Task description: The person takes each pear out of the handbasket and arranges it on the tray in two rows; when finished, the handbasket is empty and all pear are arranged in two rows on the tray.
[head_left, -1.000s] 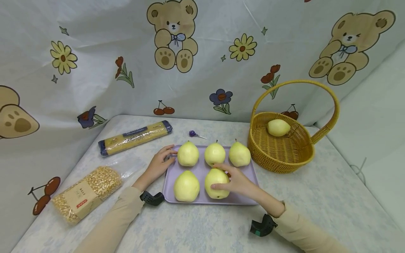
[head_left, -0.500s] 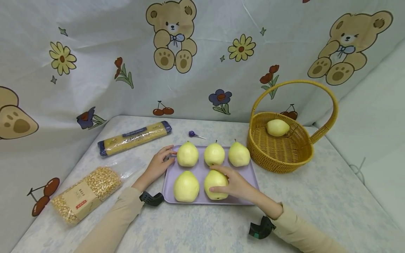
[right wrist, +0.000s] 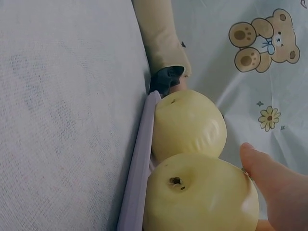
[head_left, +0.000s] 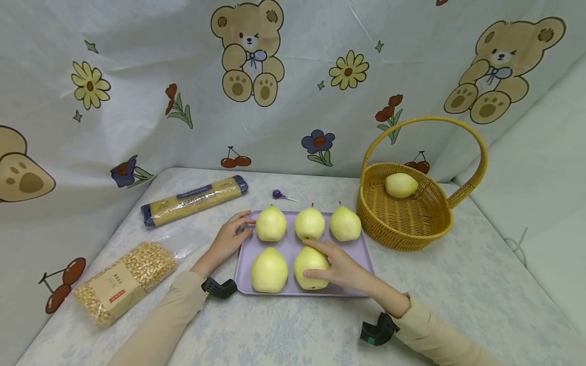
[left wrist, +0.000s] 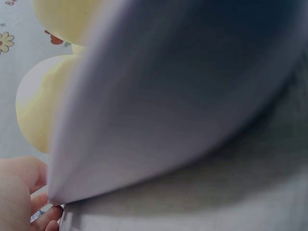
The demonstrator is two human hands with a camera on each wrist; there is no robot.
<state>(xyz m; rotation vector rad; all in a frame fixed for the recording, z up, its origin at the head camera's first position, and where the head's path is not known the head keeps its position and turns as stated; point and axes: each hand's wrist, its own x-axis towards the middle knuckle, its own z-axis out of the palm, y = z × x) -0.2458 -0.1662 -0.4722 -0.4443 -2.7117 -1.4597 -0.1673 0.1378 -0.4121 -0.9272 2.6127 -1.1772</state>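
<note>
My right hand [head_left: 341, 267] grips a pale yellow-green pear [head_left: 305, 262], the front right one on a lilac tray [head_left: 244, 272]. In the right wrist view the thumb [right wrist: 262, 166] lies against this pear's side, and its dark blossom end shows. A second pear [head_left: 269, 270] sits to its left, and three more stand in a row behind, including a middle pear [head_left: 309, 223] close to my right fingertips. My left hand [head_left: 229, 239] holds the tray's left rim near the back corner. The left wrist view shows those fingers at the rim, partly hidden.
A wicker basket [head_left: 400, 239] with a tall handle and one pear [head_left: 401, 185] inside stands at the right. A lollipop [head_left: 283, 195] lies behind the tray. At the left are a spaghetti pack [head_left: 197, 200] and a bag of corn kernels [head_left: 125, 279].
The right hand and its pear have shifted and turned very slightly on the tray. The left hand stays at the rim, and the head view has moved a little.
</note>
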